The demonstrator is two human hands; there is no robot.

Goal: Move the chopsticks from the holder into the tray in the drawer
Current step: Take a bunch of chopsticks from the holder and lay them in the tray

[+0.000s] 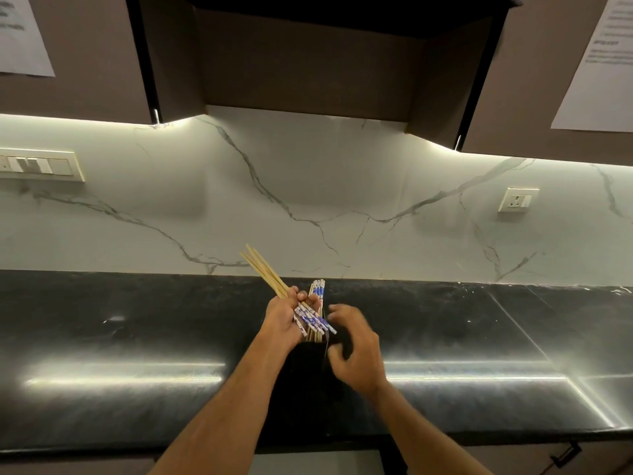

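A black holder (308, 368) stands on the dark counter, with several chopsticks (318, 290) upright inside it. My left hand (284, 320) grips a bundle of chopsticks (265, 272) just above the holder's left rim; their plain wooden tips point up and left, their blue-and-white patterned ends stick out to the lower right. My right hand (356, 351) hovers beside the holder's right side, fingers loosely curled and holding nothing. The drawer and its tray are hidden from this view.
The black counter (120, 337) runs left to right against a marble backsplash. A switch plate (37, 165) sits on the wall at left and a socket (518, 199) at right. Dark cabinets hang overhead. A pale surface (315, 462) shows below the counter's front edge.
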